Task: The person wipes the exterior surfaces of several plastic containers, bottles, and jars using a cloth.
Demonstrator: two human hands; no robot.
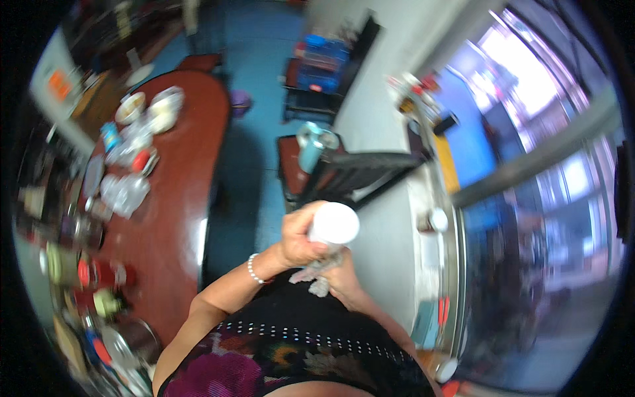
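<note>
In the middle of the head view, my left hand (pixel 301 238) is wrapped around a container with a round white lid (pixel 336 223). A beaded bracelet circles that wrist. Just below and to the right, my right hand (pixel 343 278) grips a crumpled pale cloth (pixel 320 278) against the container's lower part. Blur and the lid hide most of the container's body and some fingers. Both hands are in front of my black patterned top, over the floor beside the table.
A reddish-brown table (pixel 186 144) at left bears plastic bags (pixel 125 193), a red-lidded jar (pixel 101 273) and a metal pot (pixel 131 342). Ahead stands a black chair (pixel 367 171) near a light-blue container (pixel 312 151). A windowsill (pixel 429 278) at right holds a white-lidded jar (pixel 437 220).
</note>
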